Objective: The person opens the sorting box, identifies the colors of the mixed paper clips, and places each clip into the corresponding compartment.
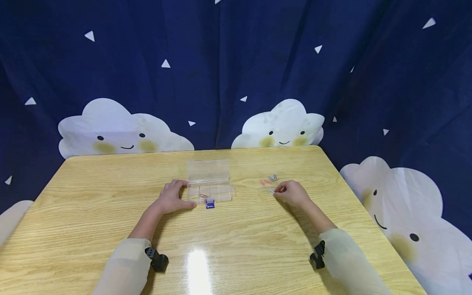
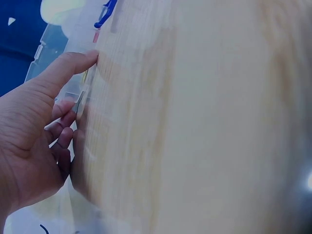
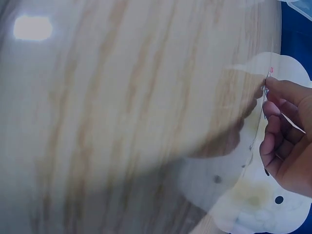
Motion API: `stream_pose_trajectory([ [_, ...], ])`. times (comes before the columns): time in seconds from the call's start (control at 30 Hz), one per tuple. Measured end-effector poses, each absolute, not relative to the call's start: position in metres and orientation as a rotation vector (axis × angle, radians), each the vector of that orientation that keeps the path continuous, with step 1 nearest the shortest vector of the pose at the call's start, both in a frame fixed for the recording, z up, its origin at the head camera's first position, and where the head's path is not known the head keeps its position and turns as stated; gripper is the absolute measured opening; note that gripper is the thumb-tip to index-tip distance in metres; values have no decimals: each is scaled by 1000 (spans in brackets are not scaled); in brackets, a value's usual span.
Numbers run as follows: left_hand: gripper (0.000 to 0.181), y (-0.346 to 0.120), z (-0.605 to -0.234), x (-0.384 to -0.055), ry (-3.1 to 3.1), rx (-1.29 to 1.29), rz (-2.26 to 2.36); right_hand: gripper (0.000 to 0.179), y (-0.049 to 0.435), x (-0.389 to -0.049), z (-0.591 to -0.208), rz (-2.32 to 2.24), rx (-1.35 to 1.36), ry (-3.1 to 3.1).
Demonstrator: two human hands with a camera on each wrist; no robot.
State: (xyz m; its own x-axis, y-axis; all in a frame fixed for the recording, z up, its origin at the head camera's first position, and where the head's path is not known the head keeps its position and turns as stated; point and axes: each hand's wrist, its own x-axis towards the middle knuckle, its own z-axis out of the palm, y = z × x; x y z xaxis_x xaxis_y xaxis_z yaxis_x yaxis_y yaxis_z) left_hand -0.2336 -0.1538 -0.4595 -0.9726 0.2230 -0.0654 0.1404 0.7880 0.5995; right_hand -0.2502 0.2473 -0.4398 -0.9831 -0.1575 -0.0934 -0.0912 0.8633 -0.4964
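Note:
A clear plastic compartment box point(image 1: 220, 192) lies on the table with its lid point(image 1: 208, 170) raised at the back. Its front has a blue clasp point(image 1: 209, 203). My left hand point(image 1: 172, 198) grips the box's left end, thumb along the front and the other fingers round the side. A yellow paper clip point(image 1: 193, 198) and red paper clips point(image 1: 204, 196) lie in front-row compartments. Off to the right, my right hand point(image 1: 292, 193) pinches a white paper clip point(image 1: 271, 191) at the table top. In the right wrist view, its fingertips point(image 3: 269, 84) largely hide that clip.
Behind the right hand, pink-red paper clips point(image 1: 262, 182) and blue paper clips point(image 1: 273, 178) lie in a short row. The wooden table point(image 1: 236, 237) ends at a dark blue curtain point(image 1: 199, 73) with clouds. Black wrist cameras point(image 1: 159, 261) sit on both sleeves.

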Motion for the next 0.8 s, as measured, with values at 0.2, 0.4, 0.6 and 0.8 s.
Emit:
stream_pose_trajectory([
  [0.2,80,-154,-461,-234,2847,283,942,13,246,-250,-440,-685,-246,2958],
  [0.4,81,-154,-460,-233,2852,299,932,12,247,-251,-441,-652,-267,2976],
  [0.6,81,-153,-460,-233,2850,301,932,12,248,-251,-441,-633,-293,2998],
  [0.8,80,-153,-460,-234,2848,302,936,12,249,-250,-439,-634,-281,2999],
])
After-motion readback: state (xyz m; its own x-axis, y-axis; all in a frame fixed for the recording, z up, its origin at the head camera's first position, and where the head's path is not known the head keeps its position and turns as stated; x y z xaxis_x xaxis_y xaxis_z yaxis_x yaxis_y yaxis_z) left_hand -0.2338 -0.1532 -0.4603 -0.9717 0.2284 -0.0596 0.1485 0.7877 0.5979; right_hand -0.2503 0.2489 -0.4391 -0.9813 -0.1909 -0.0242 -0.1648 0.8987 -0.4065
